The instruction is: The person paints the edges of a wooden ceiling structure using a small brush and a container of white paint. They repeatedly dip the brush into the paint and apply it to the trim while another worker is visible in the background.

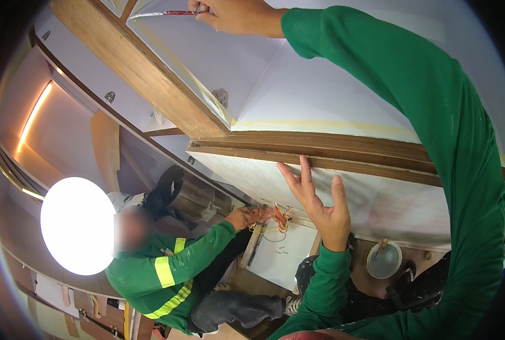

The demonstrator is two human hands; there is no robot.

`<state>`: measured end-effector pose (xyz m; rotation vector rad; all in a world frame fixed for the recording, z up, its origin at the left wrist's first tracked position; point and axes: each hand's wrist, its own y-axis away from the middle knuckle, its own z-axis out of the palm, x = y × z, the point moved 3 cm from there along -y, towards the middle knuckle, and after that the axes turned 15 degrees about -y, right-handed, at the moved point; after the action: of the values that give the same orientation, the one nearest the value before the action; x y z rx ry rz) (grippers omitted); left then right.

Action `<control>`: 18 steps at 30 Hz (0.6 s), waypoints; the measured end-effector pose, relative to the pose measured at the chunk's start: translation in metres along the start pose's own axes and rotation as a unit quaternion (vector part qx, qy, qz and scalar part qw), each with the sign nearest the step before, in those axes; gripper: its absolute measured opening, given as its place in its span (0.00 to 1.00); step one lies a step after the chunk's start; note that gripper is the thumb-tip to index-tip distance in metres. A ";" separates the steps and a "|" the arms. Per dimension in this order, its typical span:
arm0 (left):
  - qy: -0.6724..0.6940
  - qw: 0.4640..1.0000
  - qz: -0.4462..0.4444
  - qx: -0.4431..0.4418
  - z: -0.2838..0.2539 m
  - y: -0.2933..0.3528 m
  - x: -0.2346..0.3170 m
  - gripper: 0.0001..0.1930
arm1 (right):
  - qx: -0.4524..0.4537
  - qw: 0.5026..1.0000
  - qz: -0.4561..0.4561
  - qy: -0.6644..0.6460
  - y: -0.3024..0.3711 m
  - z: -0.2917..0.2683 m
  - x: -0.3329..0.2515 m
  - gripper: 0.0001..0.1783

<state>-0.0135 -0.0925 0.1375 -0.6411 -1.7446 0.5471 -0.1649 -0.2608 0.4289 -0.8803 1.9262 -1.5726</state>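
Observation:
My right hand (230,16) is raised at the top of the picture, its fingers closed round the red handle of a slim paintbrush (176,13). The brush's whitish end reaches left to the corner of a wooden frame (145,68), beside yellowish tape; whether it touches cannot be made out. Inside the frame is a pale lilac panel (320,85). My left hand (320,209) is lifted in the middle with fingers spread and nothing in it. Its fingertips are nearest the brown wooden ledge (320,153).
On the left a co-worker (173,272) in a green top with yellow bands handles colourful wires (278,218) above a white-bottomed box (281,255) with several screws. A bucket (384,260) of greyish stuff stands on the floor below. A strip light (34,116) glows far left.

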 end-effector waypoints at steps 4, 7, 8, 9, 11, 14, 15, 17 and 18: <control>-0.008 1.000 -0.010 0.014 0.001 0.001 0.001 0.34 | 0.013 1.000 0.024 -0.010 0.011 -0.002 -0.003 0.04; -0.008 1.000 -0.011 0.014 0.001 0.000 0.002 0.34 | -0.011 0.999 0.040 -0.011 0.017 0.002 -0.002 0.04; -0.008 1.000 -0.011 0.014 0.001 0.001 0.002 0.34 | -0.010 0.999 0.037 -0.012 0.017 0.004 -0.002 0.04; -0.004 1.000 -0.010 0.015 0.001 0.001 0.002 0.34 | -0.008 0.999 0.032 -0.014 0.017 0.006 -0.002 0.04; -0.011 1.000 -0.009 0.014 0.001 0.000 0.002 0.34 | -0.006 1.000 0.019 -0.012 0.014 0.011 -0.001 0.04; -0.003 1.000 -0.008 0.011 0.002 0.000 0.001 0.34 | 0.001 1.000 0.003 -0.003 0.008 0.017 0.000 0.04; 0.002 1.000 -0.007 0.011 0.002 0.000 0.000 0.34 | 0.005 1.000 0.003 -0.001 0.006 0.019 0.000 0.04; 0.000 1.000 -0.009 0.009 0.002 0.001 -0.001 0.34 | 0.009 1.000 0.007 -0.002 0.004 0.020 0.001 0.04; -0.001 1.000 -0.009 0.009 0.002 0.001 -0.001 0.34 | 0.009 1.000 0.010 -0.003 0.004 0.021 0.001 0.04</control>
<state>-0.0149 -0.0925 0.1354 -0.6119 -1.7449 0.5498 -0.1512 -0.2745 0.4205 -0.8545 1.9073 -1.5716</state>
